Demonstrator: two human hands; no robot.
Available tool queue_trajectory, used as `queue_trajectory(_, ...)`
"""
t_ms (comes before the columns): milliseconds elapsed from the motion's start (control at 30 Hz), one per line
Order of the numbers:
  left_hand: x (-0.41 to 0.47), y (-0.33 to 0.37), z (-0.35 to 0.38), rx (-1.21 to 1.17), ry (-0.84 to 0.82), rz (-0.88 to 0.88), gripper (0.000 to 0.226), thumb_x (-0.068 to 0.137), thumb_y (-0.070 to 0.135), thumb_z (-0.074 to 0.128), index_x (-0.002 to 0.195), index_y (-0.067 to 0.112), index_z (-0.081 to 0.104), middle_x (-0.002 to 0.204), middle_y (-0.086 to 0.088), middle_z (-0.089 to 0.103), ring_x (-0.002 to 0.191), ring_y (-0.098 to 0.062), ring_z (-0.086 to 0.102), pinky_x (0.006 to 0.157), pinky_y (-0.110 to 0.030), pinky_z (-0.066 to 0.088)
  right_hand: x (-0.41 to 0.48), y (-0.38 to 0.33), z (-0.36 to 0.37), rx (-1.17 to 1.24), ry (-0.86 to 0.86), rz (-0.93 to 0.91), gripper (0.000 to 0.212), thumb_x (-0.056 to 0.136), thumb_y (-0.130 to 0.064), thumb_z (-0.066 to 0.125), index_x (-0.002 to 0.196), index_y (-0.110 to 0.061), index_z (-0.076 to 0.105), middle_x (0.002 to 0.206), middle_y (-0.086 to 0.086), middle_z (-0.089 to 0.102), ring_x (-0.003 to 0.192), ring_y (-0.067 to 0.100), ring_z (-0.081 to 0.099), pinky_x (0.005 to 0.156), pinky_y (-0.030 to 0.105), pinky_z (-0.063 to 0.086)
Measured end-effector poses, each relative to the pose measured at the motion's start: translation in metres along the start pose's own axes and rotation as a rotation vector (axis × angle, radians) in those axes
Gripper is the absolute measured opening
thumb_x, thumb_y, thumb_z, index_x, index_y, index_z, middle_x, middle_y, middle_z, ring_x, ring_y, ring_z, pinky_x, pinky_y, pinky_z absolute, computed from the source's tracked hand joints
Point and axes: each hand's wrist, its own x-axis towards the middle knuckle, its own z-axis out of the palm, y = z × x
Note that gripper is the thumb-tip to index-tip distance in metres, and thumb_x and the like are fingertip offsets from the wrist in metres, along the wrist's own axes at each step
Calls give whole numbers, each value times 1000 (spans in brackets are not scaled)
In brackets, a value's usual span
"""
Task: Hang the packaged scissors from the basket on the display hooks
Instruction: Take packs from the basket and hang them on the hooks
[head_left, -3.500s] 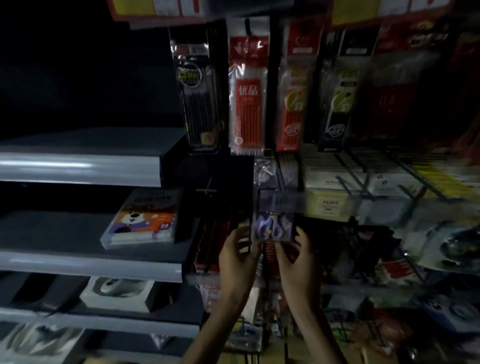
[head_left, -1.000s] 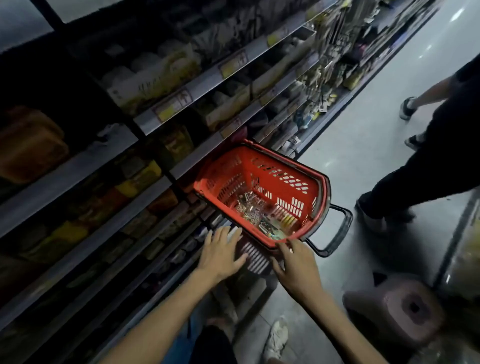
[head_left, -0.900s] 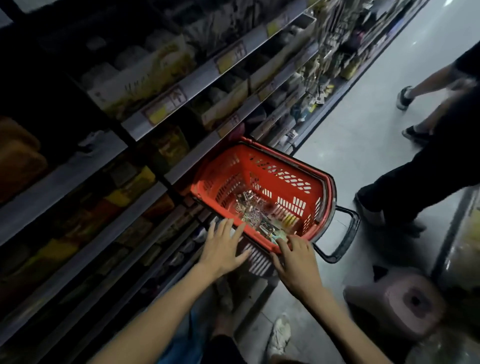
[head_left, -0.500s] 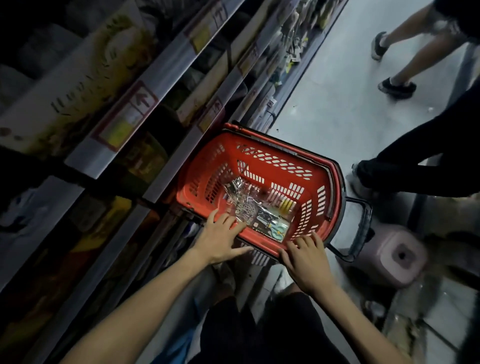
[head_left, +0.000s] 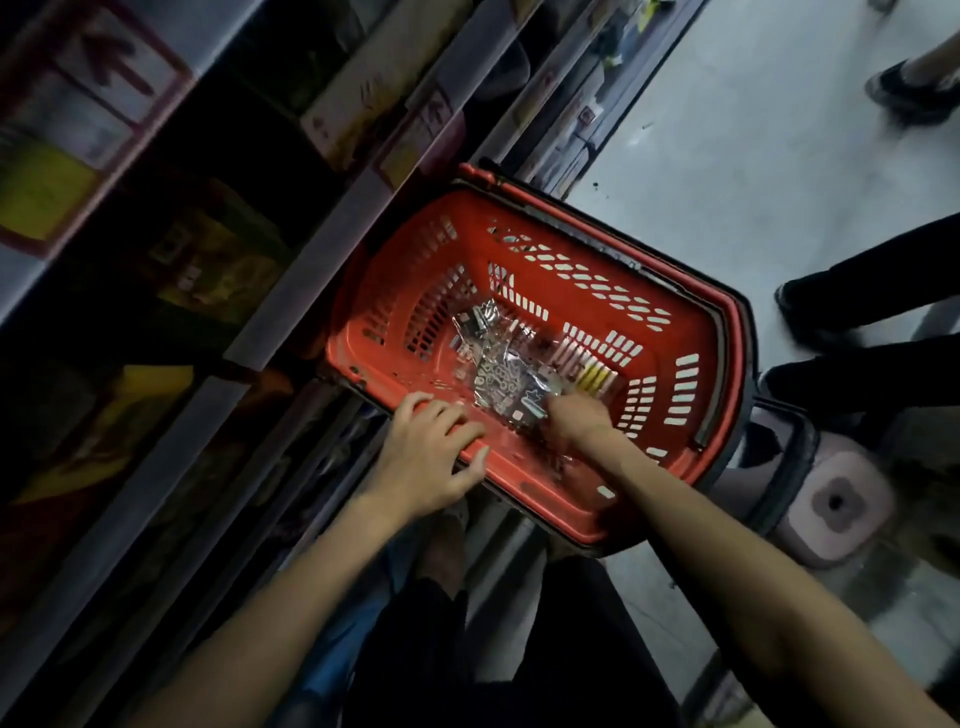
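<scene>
A red plastic basket (head_left: 571, 234) stands on the floor against the shelving. Several shiny packaged scissors (head_left: 501, 374) lie in a heap on its bottom. My left hand (head_left: 431, 452) lies over the basket's near rim, fingers on top and thumb on the outer side. My right hand (head_left: 574, 418) is down inside the basket, its fingertips at the near edge of the heap. It is blurred, so its fingers and any grip are unclear. No display hooks are in view.
Store shelves (head_left: 311, 249) with price tags run along the left. A pink stool (head_left: 836, 501) stands right of the basket. Another person's dark-clothed legs (head_left: 883, 312) stand at the right, and a shoe (head_left: 904, 88) shows at the top right.
My view turned from the hooks down to the basket and came closer. My left hand settled on the near rim. My right hand went from the rim down into the basket onto the packages.
</scene>
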Motion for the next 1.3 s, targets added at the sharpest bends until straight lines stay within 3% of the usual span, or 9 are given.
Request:
queue_trajectory(133, 1, 3, 16, -27, 122, -79, 30, 88, 34, 55, 92, 17, 79, 94, 0, 75, 89, -22, 68, 101, -46, 44, 35, 7, 28, 61, 65, 74, 62, 97, -19, 56, 153, -11, 30, 152, 21, 43, 135, 40, 48, 112, 54, 43)
queue_trajectory(300, 0, 1, 23, -30, 197, -53, 29, 85, 32, 54, 91, 18, 79, 93, 0, 74, 87, -23, 68, 98, -47, 46, 52, 4, 53, 7, -6, 125, 87, 95, -16, 63, 162, -8, 8, 161, 28, 25, 147, 47, 31, 116, 58, 35)
queue_trajectory(467, 1, 2, 22, -30, 211, -55, 31, 86, 32, 52, 92, 18, 79, 94, 0, 74, 86, -23, 69, 97, -47, 47, 53, 2, 50, 23, 85, 138, 71, 90, -2, 64, 152, -11, 31, 153, 24, 38, 138, 40, 42, 107, 53, 46)
queue_trajectory(600, 3, 1, 19, -42, 197, -65, 30, 86, 32, 52, 91, 18, 78, 94, 0, 74, 87, -23, 69, 97, -48, 47, 51, 5, 43, 48, 19, 118, 42, 95, -3, 63, 135, -11, 57, 156, 22, 31, 133, 40, 49, 99, 50, 54)
queue_trajectory(700, 3, 3, 15, -42, 159, -86, 29, 86, 32, 53, 91, 18, 78, 94, 1, 74, 88, -23, 69, 99, -48, 47, 44, 7, 35, 76, -4, 99, 36, 97, -7, 58, 133, -13, 57, 141, 19, 54, 123, 36, 60, 98, 48, 54)
queue_trajectory(900, 6, 11, 0, -26, 4, -172, 25, 84, 32, 58, 92, 20, 78, 96, 3, 72, 93, -20, 67, 105, -44, 43, 11, 12, 3, 222, 80, 104, 58, 93, -10, 63, 146, -18, 41, 137, 13, 62, 120, 35, 64, 91, 42, 53)
queue_trajectory(1000, 17, 18, -9, 53, -143, -268, 33, 93, 39, 50, 90, 22, 78, 95, 6, 70, 93, -18, 63, 104, -42, 39, -11, 14, -22, 224, 185, 97, 56, 89, 0, 59, 141, -18, 46, 108, 12, 72, 98, 35, 71, 65, 35, 46)
queue_trajectory(1100, 45, 30, -17, 59, -365, -359, 40, 102, 40, 41, 104, 22, 76, 105, 2, 69, 104, -21, 61, 101, -43, 37, -38, 21, -49, 226, 296, 94, 63, 82, -3, 60, 140, -21, 48, 95, 14, 73, 89, 39, 70, 62, 34, 42)
queue_trajectory(1300, 117, 45, 35, 0, -666, -230, 30, 103, 29, 46, 116, 11, 66, 110, -13, 71, 108, -32, 69, 93, -43, 54, -67, 52, -71, 16, 448, 45, 38, 87, -7, 63, 121, -18, 50, 92, 8, 71, 79, 36, 70, 56, 36, 40)
